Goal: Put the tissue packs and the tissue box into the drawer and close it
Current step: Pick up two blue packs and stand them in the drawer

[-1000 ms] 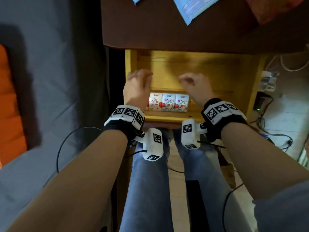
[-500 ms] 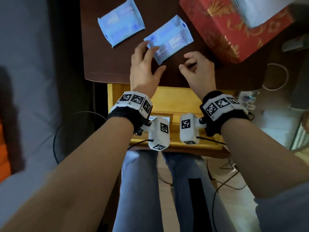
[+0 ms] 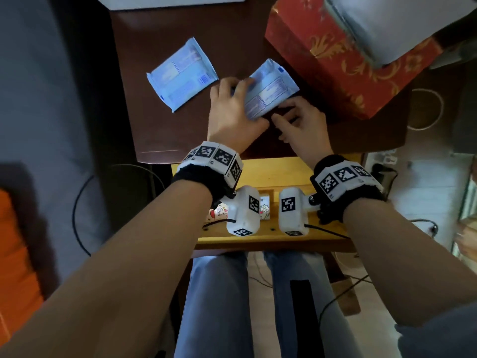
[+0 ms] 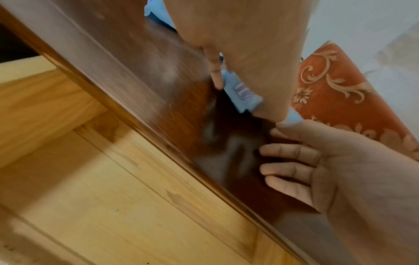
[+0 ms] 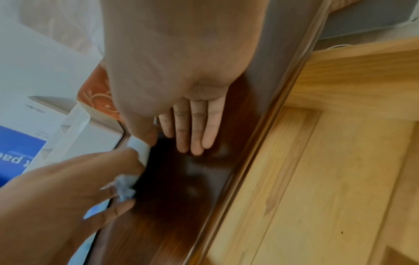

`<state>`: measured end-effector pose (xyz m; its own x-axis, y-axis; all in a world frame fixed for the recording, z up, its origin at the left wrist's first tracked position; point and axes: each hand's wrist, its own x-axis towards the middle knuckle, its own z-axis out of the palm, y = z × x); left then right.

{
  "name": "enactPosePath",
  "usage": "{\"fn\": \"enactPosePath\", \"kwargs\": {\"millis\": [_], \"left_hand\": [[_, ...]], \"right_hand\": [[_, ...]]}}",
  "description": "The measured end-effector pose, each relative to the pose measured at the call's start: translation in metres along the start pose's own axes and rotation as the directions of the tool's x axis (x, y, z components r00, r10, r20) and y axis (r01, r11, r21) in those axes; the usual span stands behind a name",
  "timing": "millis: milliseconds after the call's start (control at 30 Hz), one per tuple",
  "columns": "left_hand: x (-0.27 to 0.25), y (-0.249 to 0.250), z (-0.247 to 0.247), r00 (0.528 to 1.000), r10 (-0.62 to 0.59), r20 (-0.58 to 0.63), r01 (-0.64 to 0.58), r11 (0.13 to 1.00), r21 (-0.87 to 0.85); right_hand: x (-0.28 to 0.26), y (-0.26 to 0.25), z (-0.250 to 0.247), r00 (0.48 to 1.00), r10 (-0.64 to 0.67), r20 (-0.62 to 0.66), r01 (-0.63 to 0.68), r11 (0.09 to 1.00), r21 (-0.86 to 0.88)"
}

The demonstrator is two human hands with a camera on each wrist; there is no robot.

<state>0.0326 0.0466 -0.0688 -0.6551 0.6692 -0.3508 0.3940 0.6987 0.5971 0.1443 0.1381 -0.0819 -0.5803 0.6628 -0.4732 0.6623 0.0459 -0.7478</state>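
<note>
Two light-blue tissue packs lie on the dark brown table top (image 3: 160, 130). My left hand (image 3: 229, 109) grips the left end of the nearer blue pack (image 3: 271, 91), with fingers over it and thumb at its corner (image 4: 240, 91). The thumb of my right hand (image 3: 296, 120) touches the pack's near edge (image 5: 140, 150); its other fingers (image 5: 192, 134) lie straight on the table. The second blue pack (image 3: 182, 73) lies free to the left. The red tissue box (image 3: 348, 55) stands at the back right. Below, the yellow wooden drawer (image 3: 271, 171) is open, with small cartoon-printed tissue packs (image 3: 264, 208) at its front.
A white box (image 3: 387, 27) rests on the red tissue box, and another white box (image 3: 167, 1) sits at the table's far edge. A grey bed (image 3: 51, 99) lies to the left. Cables (image 3: 423, 223) run over the floor at right. My legs (image 3: 219, 306) are under the drawer front.
Both hands rose from the open drawer to the table top. The left hand took hold of the nearer blue pack, and the right hand came up against its edge.
</note>
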Motion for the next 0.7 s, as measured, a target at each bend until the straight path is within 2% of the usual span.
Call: {"fn": "enactPosePath", "kwargs": {"millis": [67, 133, 200, 300, 433, 533, 633, 700], "left_hand": [[-0.003, 0.001, -0.006, 1.0, -0.012, 0.018, 0.013, 0.998, -0.065], [-0.007, 0.001, -0.011, 0.996, -0.006, 0.091, 0.025, 0.978, -0.206], [-0.012, -0.001, -0.015, 0.981, -0.015, 0.195, 0.081, 0.938, -0.336], [-0.015, -0.003, -0.018, 0.956, -0.068, 0.286, 0.182, 0.901, -0.394], [-0.016, -0.012, -0.018, 0.944, -0.113, 0.309, 0.252, 0.853, -0.456], [-0.018, -0.02, -0.018, 0.937, -0.146, 0.316, 0.279, 0.858, -0.431], [-0.023, -0.025, -0.017, 0.946, -0.142, 0.293, 0.267, 0.851, -0.453], [-0.027, -0.025, -0.019, 0.953, -0.123, 0.278, 0.239, 0.868, -0.435]], "right_hand": [[-0.003, -0.005, 0.001, 1.0, 0.002, -0.023, -0.001, 0.999, 0.041], [-0.005, -0.011, 0.004, 0.999, -0.018, -0.036, 0.02, 0.999, 0.038], [-0.006, -0.015, 0.006, 0.999, -0.032, -0.033, 0.032, 0.999, 0.015], [-0.004, -0.019, 0.009, 1.0, -0.027, -0.006, 0.027, 1.0, 0.006], [-0.004, -0.018, 0.009, 1.0, -0.02, 0.008, 0.021, 1.0, -0.012], [-0.007, -0.015, 0.011, 1.0, 0.004, 0.014, -0.003, 0.999, -0.035], [-0.01, -0.013, 0.014, 0.998, 0.05, 0.027, -0.05, 0.999, -0.017], [-0.012, -0.017, 0.018, 0.995, 0.058, 0.08, -0.06, 0.998, 0.024]]}}
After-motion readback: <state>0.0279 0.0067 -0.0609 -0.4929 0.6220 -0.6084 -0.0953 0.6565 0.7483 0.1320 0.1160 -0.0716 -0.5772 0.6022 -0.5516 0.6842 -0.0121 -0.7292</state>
